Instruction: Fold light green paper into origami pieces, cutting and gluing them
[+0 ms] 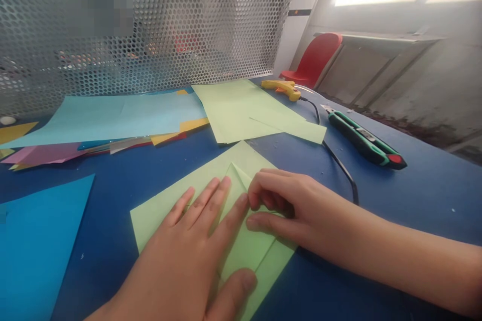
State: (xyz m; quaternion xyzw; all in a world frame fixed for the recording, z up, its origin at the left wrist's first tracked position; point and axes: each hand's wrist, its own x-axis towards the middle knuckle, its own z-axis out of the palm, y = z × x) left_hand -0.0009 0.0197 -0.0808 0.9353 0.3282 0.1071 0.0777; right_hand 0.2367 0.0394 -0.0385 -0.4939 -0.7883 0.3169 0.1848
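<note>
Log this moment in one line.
left hand: flat on folded green paper | right hand: curled over paper | utility knife, glue gun: on blue table

Two hands [181,251] [305,200], one utility knife [363,136]

Left hand [186,243] lies palm down, fingers spread; right hand [297,198] curls, thumb extended.

Hands [181,251] partly hide green paper [249,247]; blue sheet [39,248] cut off at left edge.
</note>
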